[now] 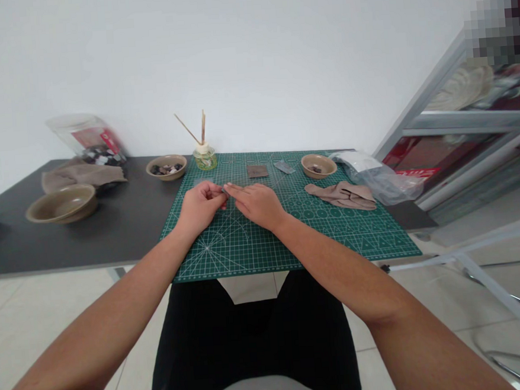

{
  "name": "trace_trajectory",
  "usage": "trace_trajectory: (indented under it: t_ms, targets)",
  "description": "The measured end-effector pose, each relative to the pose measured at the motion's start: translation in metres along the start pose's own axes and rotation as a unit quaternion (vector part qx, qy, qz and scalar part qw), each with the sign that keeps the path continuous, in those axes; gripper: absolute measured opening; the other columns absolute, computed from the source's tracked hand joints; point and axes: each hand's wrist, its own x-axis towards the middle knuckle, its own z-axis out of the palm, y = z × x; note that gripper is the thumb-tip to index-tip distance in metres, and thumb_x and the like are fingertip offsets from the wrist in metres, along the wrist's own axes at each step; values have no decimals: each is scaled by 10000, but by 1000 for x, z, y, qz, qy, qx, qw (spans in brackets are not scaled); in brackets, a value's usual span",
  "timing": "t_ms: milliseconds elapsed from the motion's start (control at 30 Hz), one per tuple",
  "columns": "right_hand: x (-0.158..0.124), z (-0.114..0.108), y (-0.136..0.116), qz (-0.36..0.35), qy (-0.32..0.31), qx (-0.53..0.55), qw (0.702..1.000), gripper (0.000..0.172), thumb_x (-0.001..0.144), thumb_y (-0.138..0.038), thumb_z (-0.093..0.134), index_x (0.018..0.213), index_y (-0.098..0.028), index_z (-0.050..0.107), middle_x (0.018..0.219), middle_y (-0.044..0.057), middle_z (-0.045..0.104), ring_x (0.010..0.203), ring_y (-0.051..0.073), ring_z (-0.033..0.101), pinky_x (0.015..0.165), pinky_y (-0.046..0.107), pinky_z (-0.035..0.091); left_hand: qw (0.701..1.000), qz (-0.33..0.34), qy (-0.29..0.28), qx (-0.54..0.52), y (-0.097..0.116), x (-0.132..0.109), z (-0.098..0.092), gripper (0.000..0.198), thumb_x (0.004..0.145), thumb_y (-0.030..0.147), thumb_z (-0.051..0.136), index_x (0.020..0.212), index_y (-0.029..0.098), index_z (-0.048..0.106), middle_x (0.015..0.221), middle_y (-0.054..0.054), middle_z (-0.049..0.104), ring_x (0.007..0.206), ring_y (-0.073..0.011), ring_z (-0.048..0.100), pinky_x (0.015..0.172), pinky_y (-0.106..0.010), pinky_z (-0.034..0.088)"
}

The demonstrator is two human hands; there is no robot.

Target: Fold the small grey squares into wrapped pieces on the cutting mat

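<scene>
Over the green cutting mat (254,243) my two hands meet at the fingertips. My left hand (201,208) is closed, its thumb and fingers pinching a small greyish piece (224,190) mostly covered by the fingers; its kind is too small to tell. My right hand (258,204) is closed too, with its fingertips pressed against that same piece. Just beyond the hands lie a brown square sheet (257,171) and a small clear plastic bag (283,167). A bowl (319,167) with a few small dark pieces stands farther right on the mat.
A crumpled tan cloth (342,196) and a clear plastic bag (379,178) lie on the right. Leftward are a bowl of small stones (166,167), a reed diffuser (205,157), a larger bowl (62,204), another cloth (80,173) and a tipped clear jar (89,135). A white wall stands behind.
</scene>
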Motion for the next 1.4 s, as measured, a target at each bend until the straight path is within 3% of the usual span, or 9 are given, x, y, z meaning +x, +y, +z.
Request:
trace_trajectory:
  t_ms: [533, 767, 1033, 1400]
  targets:
    - [1, 3, -1, 22, 12, -3, 1000, 497, 994, -183, 395, 1483, -164, 485, 1430, 90, 601, 1126, 218, 668, 962, 371, 458, 999, 12, -3, -37, 2, -1, 1, 176, 721, 258, 720, 775, 201, 563, 606, 29, 654, 587, -144, 638, 614, -279, 499]
    - [0, 3, -2, 40, 5, -25, 999, 512, 1004, -187, 376, 1510, -171, 450, 1314, 90, 689, 1075, 187, 682, 931, 312, 468, 998, 36, 5, -59, 4, -2, 2, 217, 698, 277, 749, 771, 197, 561, 602, 36, 643, 568, -130, 625, 591, -259, 481]
    - [0, 5, -3, -5, 11, -47, 999, 519, 1005, -182, 372, 1520, -184, 431, 1519, 66, 504, 1088, 204, 676, 930, 349, 493, 998, 34, -8, -56, -3, 1, 2, 185, 625, 154, 686, 710, 207, 530, 584, 50, 642, 557, -124, 608, 580, -249, 461]
    - [0, 4, -3, 11, 19, -29, 999, 516, 992, -154, 395, 1505, -169, 449, 1478, 87, 548, 1120, 189, 674, 945, 333, 500, 994, 32, -15, -106, -3, 0, 3, 256, 685, 260, 752, 721, 207, 504, 605, 39, 653, 596, -136, 633, 628, -265, 479]
